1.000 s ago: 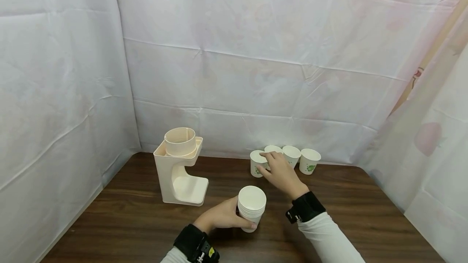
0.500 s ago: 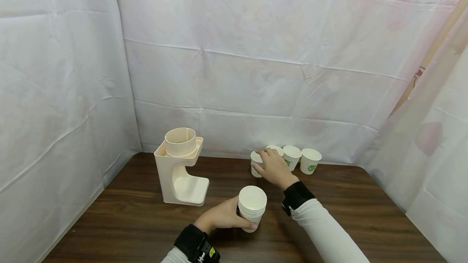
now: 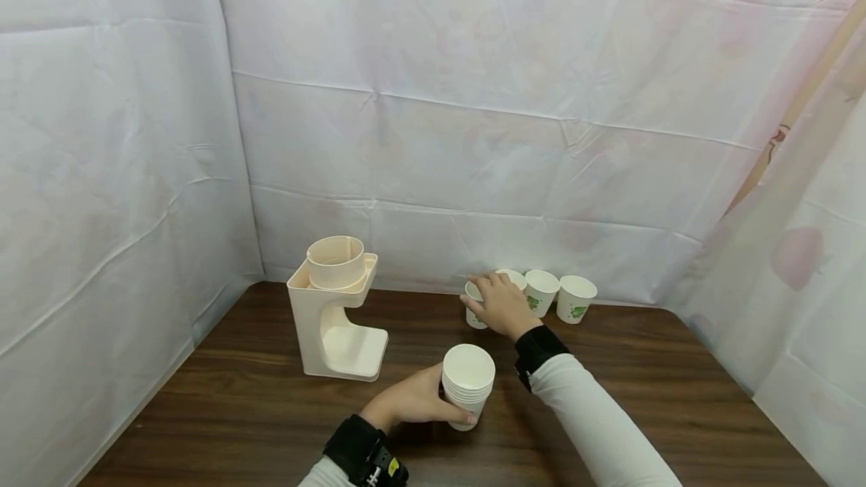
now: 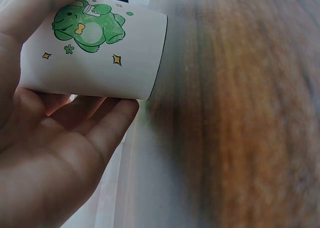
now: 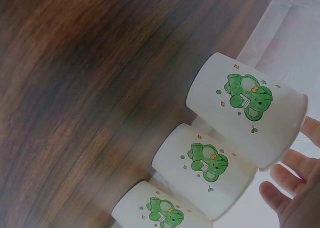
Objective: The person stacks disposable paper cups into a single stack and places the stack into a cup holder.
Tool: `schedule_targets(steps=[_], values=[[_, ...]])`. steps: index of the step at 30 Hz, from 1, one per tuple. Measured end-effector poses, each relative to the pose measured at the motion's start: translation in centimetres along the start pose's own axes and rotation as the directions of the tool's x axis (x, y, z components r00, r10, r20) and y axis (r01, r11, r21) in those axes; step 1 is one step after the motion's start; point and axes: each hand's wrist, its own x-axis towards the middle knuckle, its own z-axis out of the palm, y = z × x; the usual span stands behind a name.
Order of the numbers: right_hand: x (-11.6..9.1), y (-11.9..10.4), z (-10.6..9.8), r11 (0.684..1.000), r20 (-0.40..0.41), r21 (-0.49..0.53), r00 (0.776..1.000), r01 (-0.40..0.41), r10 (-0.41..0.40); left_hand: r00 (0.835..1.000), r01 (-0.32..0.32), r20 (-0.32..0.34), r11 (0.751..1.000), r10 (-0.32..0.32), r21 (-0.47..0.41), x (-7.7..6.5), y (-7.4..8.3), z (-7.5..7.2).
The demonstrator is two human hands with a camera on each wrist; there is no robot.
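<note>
In the head view my left hand (image 3: 419,398) grips a stack of nested white paper cups (image 3: 468,378) at the front middle of the table. The left wrist view shows the outer cup (image 4: 100,63) with a green cartoon animal, fingers and thumb around it. My right hand (image 3: 504,305) reaches over the leftmost paper cup (image 3: 476,312) in a row at the back. In the right wrist view, its fingertips (image 5: 287,178) are spread near that cup's rim (image 5: 280,118). Contact there cannot be told. The hand partly hides the second cup (image 3: 516,279).
A cream cup dispenser stand (image 3: 311,329) with a round tube (image 3: 336,265) on top stands at left. Two more paper cups, one beside the hand (image 3: 541,291) and one at the row's right end (image 3: 576,299), stand near the curtain (image 3: 440,134). Dark wooden table (image 3: 237,412) lies beneath.
My right hand has shifted slightly left, further over the leftmost cup, and its forearm has swung left. The left hand and its cup stack have stayed in place.
</note>
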Motion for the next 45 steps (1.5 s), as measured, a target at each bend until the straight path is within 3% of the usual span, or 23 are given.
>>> schedule_targets(steps=[13,30,35,45], values=[[0.2,0.3,0.7,1.000,0.029,-0.016,0.999,0.013,-0.013,1.000,0.000,-0.003,1.000,0.000,-0.004,0.0,0.3,0.2],[0.4,-0.2,0.1,0.998,-0.007,-0.026,0.999,0.050,-0.051,1.000,0.025,0.008,0.999,-0.024,-0.028,0.0,-0.1,-0.1],[0.5,-0.2,0.2,0.999,-0.025,-0.030,0.999,0.025,-0.026,1.000,0.021,0.004,1.000,-0.021,-0.022,0.1,-0.2,-0.1],[0.5,-0.4,-0.3,0.996,0.046,0.065,0.997,-0.068,0.065,1.000,0.007,0.017,1.000,-0.007,-0.024,0.0,0.1,-0.1]])
